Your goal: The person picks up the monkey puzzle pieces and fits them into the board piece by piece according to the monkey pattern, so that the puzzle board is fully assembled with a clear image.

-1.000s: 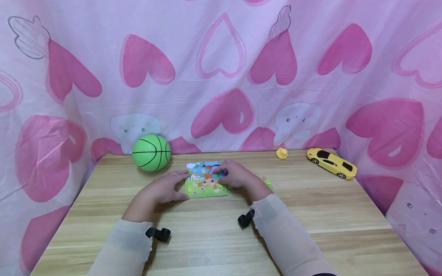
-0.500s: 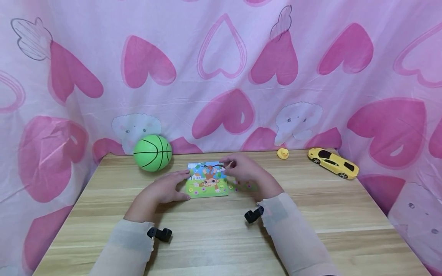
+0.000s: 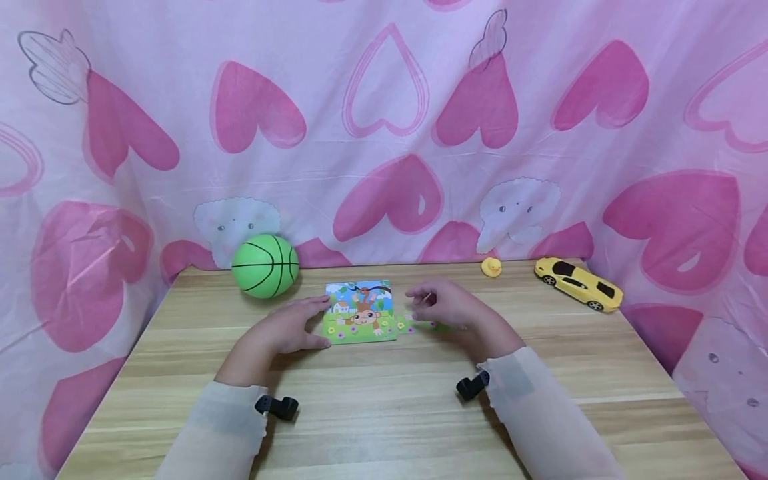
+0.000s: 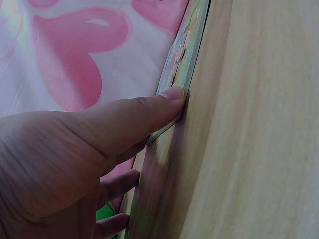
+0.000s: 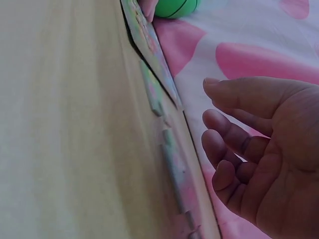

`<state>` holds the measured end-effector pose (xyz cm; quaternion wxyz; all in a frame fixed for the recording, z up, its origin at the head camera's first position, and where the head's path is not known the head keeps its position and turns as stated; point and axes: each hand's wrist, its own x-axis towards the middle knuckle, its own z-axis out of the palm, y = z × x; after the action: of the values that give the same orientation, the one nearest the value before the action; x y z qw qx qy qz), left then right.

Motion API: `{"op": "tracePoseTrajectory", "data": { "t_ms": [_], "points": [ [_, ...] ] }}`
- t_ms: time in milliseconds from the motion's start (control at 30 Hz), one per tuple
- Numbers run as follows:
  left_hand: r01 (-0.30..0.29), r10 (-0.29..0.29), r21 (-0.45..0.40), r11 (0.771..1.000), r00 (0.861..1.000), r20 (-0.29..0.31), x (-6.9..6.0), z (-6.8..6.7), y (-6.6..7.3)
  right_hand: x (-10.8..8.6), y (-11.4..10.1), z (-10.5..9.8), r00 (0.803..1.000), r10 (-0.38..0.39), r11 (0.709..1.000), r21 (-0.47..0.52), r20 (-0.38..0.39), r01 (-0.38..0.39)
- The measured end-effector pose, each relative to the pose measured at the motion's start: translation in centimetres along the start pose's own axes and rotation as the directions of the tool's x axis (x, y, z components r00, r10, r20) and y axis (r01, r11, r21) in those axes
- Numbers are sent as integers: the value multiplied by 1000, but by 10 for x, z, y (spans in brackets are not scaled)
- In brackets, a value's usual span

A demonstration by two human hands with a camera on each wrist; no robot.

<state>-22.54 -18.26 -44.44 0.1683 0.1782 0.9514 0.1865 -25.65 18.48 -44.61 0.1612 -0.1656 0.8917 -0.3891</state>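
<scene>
I see the left hand (image 3: 292, 327) with thumb and fingers spread apart along the left side of the monkey jigsaw board (image 3: 360, 313). In the left wrist view its thumb tip rests on the board's near-left corner; I can't tell whether every other fingertip touches the edge farther back. The board lies flat on the wood-grain tabletop (image 3: 360, 413), just right of those fingers, its monkey picture facing up.

The right hand (image 3: 447, 305) hangs in the air right of the board, fingers loosely curled and the thumb apart from them. Beneath its fingertips I have flower-printed puzzle pieces (image 3: 408, 325) in a row beside the board's right edge, partly hidden from my head view by the hand.

Beyond the left fingers, toward the heart-print curtain (image 3: 324, 180), sits a green toy basketball (image 3: 265, 267). Behind and right of the right fingers I see a yellow rubber duck (image 3: 491, 267), and farther right a yellow toy sports car (image 3: 579, 285).
</scene>
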Motion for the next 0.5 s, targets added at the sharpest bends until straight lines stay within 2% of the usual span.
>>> {"op": "tracePoseTrajectory", "data": {
  "t_ms": [200, 500],
  "points": [
    [-12, 12, 9, 1000, 1000, -5, 1, 0, -3, -2, 6, 3, 999, -8, 999, 51, 40, 6],
    [-13, 13, 11, 1000, 1000, 0, 2, 2, -2, 0, 11, 9, 998, 21, 1000, 22, 62, -22]
  ]
}}
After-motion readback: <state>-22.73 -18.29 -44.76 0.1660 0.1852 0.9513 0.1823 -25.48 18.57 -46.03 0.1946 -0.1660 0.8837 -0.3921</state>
